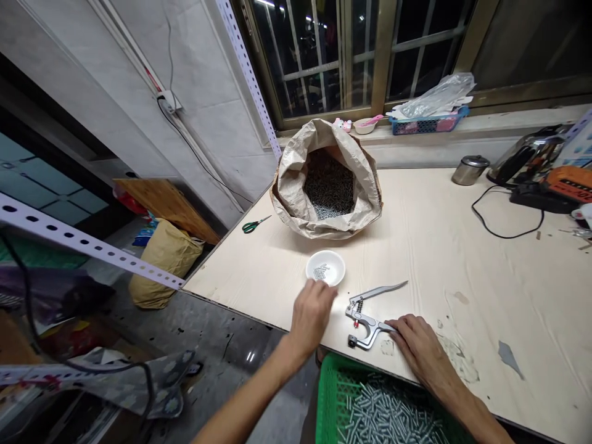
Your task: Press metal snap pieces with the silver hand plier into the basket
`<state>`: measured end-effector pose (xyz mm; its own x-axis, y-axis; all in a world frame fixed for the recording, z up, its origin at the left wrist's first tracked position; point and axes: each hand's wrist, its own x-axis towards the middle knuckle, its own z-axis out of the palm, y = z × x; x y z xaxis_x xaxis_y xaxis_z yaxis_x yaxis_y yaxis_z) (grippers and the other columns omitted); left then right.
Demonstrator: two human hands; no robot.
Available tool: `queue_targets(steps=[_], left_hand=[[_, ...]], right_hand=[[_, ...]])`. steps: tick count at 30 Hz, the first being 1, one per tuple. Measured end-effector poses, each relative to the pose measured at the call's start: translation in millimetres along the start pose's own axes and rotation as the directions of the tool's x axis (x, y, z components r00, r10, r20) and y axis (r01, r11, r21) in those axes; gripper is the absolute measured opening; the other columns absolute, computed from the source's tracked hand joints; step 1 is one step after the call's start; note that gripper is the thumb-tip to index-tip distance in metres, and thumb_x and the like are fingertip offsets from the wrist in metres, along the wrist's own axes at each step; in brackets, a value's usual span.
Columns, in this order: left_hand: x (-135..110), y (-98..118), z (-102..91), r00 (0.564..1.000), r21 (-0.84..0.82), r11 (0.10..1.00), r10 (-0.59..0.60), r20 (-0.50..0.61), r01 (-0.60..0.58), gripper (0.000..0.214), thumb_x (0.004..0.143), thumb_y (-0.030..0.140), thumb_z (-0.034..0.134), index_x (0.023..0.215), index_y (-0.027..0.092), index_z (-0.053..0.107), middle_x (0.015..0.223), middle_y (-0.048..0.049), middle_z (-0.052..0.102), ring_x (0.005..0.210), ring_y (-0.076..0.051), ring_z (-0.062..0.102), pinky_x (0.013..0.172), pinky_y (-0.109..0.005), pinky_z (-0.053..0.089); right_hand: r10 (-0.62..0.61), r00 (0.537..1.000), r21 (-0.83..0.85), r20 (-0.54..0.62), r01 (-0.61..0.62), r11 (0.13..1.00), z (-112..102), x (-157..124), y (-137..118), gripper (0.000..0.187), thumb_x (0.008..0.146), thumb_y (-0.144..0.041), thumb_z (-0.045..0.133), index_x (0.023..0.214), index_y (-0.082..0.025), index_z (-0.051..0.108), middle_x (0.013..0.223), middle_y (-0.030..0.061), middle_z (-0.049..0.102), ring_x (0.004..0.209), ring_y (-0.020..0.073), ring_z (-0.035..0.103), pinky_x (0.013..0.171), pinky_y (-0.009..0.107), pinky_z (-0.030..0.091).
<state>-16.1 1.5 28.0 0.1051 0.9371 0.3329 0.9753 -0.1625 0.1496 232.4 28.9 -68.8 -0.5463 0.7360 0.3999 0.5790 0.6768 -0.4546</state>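
My left hand [312, 311] is at the near edge of a small white bowl [340, 274], fingers curled together; whatever they hold, if anything, is hidden. Several small metal pins [320, 271] lie in the bowl. Flat on the table are silver snap-fastener pliers [370, 324] with a spring and a red part, their handles spread apart. My right hand [419, 342] grips the end of the lower handle. Below the table edge, a green plastic basket [326, 394] holds many metal screw-like pieces [393, 413].
Behind the bowl stands a large open paper sack [291, 197] full of small dark metal pieces. Green-handled scissors [252, 226] lie left of it. A metal canister [470, 169], a kettle [527, 154] and a black cord [504, 235] are at the back right. A perforated metal strut [92, 243] crosses the left.
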Motion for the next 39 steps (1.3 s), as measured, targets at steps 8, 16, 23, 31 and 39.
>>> queue_targets(steps=[8, 16, 23, 31, 39], left_hand=[[73.4, -54.2, 34.6, 0.902, 0.258, 0.963, -0.046, 0.43, -0.074, 0.026, 0.091, 0.014, 0.042, 0.088, 0.015, 0.068, 0.094, -0.0102, 0.062, 0.096, -0.024, 0.05, 0.074, -0.033, 0.045], [86.7, -59.0, 43.5, 0.866, 0.244, 0.962, -0.013, 0.5, -0.127, 0.027, 0.089, 0.009, 0.04, 0.088, 0.011, 0.066, 0.098, -0.0138, 0.061, 0.098, -0.025, 0.052, 0.075, -0.033, 0.047], [95.6, -59.9, 46.7, 0.876, 0.203, 0.969, 0.027, 0.482, -0.142, 0.028, 0.086, 0.004, 0.038, 0.09, 0.011, 0.064, 0.101, -0.0158, 0.061, 0.097, -0.024, 0.054, 0.075, -0.033, 0.047], [95.3, -66.3, 45.9, 0.919, 0.164, 0.985, -0.012, 0.394, -0.058, 0.021, 0.088, 0.014, 0.04, 0.094, 0.013, 0.06, 0.093, -0.0121, 0.062, 0.089, -0.022, 0.057, 0.078, -0.033, 0.047], [77.4, -42.2, 19.1, 0.97, -0.327, 0.917, -0.185, 0.156, 0.227, 0.025, 0.086, 0.023, 0.047, 0.1, 0.012, 0.065, 0.096, -0.0105, 0.065, 0.087, -0.019, 0.06, 0.083, -0.032, 0.048]], right_hand=[[0.002, 1.0, 0.006, -0.022, -0.002, 1.0, -1.0, 2.1, -2.8, 0.025, 0.097, -0.027, 0.037, 0.104, -0.022, 0.06, 0.087, 0.0076, 0.057, 0.077, 0.0205, 0.053, 0.065, 0.034, 0.044], [0.021, 1.0, 0.021, -0.02, -0.02, 1.0, -0.3, 2.8, -2.9, 0.024, 0.097, -0.024, 0.037, 0.104, -0.021, 0.06, 0.087, 0.0071, 0.057, 0.077, 0.0191, 0.052, 0.066, 0.033, 0.042], [0.027, 1.0, -0.008, 0.0, -0.027, 1.0, -3.9, 5.6, -4.9, 0.024, 0.096, -0.023, 0.037, 0.103, -0.021, 0.06, 0.087, 0.0077, 0.058, 0.077, 0.0202, 0.052, 0.066, 0.034, 0.043], [0.034, 0.999, -0.023, 0.021, -0.034, 0.999, -5.0, 6.1, -5.7, 0.024, 0.097, -0.021, 0.037, 0.105, -0.02, 0.059, 0.088, 0.008, 0.057, 0.079, 0.0207, 0.051, 0.067, 0.034, 0.042], [0.068, 0.997, 0.0, 0.038, -0.068, 0.998, -6.7, 6.2, -5.3, 0.02, 0.096, -0.021, 0.04, 0.103, -0.019, 0.06, 0.089, 0.0068, 0.056, 0.082, 0.0207, 0.048, 0.071, 0.033, 0.037]])
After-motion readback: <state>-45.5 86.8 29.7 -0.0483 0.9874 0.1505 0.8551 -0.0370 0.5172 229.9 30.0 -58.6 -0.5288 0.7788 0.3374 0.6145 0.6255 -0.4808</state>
